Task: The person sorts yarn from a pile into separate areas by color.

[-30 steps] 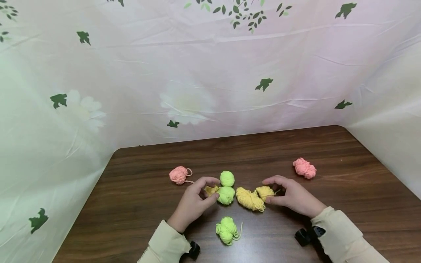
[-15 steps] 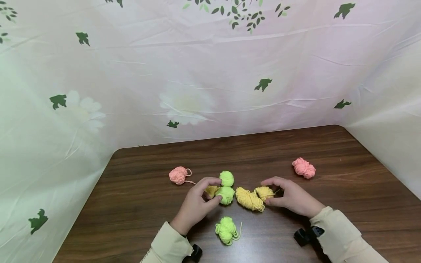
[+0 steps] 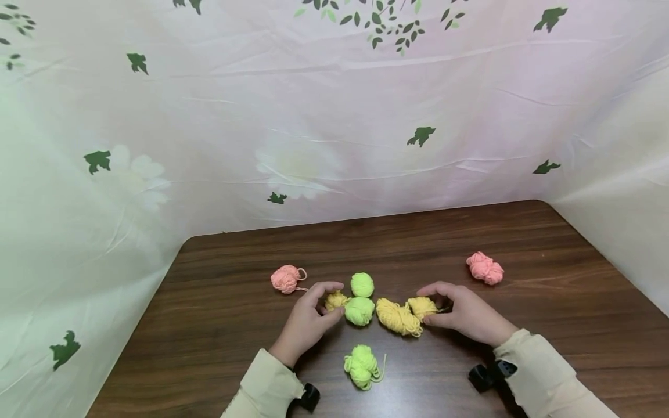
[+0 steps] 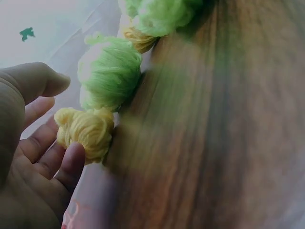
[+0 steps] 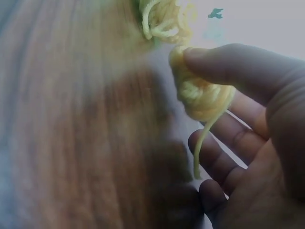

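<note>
In the head view a small yellow yarn ball (image 3: 336, 300) sits within the curve of my left hand (image 3: 307, 325). The left wrist view has the thumb apart from this ball, with the fingers spread beside and behind it. Touching it is a green yarn ball (image 3: 359, 312), and a second green ball (image 3: 362, 285) lies just beyond. My right hand (image 3: 470, 313) holds another small yellow yarn ball (image 3: 422, 307) between thumb and fingers; a loose end (image 5: 198, 157) hangs from it. This ball meets a longer yellow yarn bundle (image 3: 398, 317).
A third green yarn ball (image 3: 362, 367) with a trailing strand lies nearer on the dark wooden table (image 3: 219, 348). Pink yarn balls rest farther back, one at left (image 3: 286, 279) and one at right (image 3: 485, 268). A printed cloth (image 3: 334, 116) hangs behind the table.
My left thumb and index finger have drawn back slightly left from the green balls, and more of the small yellow ball shows. The right hand stays at its ball.
</note>
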Motion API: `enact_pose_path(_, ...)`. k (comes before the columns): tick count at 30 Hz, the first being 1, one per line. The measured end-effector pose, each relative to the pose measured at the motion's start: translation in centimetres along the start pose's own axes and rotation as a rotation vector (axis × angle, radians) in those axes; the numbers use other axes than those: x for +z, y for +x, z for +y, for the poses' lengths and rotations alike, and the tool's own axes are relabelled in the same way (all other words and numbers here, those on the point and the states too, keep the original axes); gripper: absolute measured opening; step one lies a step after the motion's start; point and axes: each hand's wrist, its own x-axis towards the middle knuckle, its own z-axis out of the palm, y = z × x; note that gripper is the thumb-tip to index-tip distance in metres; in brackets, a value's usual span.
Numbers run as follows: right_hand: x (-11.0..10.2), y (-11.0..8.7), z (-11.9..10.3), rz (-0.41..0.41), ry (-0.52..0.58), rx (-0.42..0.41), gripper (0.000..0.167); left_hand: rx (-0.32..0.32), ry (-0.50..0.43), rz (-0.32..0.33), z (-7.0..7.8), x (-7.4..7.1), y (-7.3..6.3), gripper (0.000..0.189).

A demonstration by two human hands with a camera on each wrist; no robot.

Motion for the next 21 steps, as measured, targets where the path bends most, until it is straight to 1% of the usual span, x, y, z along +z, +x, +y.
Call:
enact_pose_path(4, -0.1, 0.2, 0.0, 0.031, 0.021, 0.004, 0.041, -0.022, 0.007, -0.011, -0.5, -0.1, 0.1, 0.036)
enact_pose_path(8, -0.1, 0.5, -0.1, 0.065, 0.025, -0.015, 0.039, -0.049, 0.006, -0.030, -0.8, -0.2, 0.1, 0.035)
enact_pose_path(13, -0.1, 0.9, -0.4, 0.085, 0.035, -0.013, 0.039, -0.074, 0.012, -0.044, -1.2, -0.2, 0.2, 0.033)
enact_pose_path(21, -0.1, 1.7, -0.5, 0.116, 0.025, 0.005, 0.041, -0.079, 0.032, -0.061, -1.5, -0.3, 0.3, 0.033)
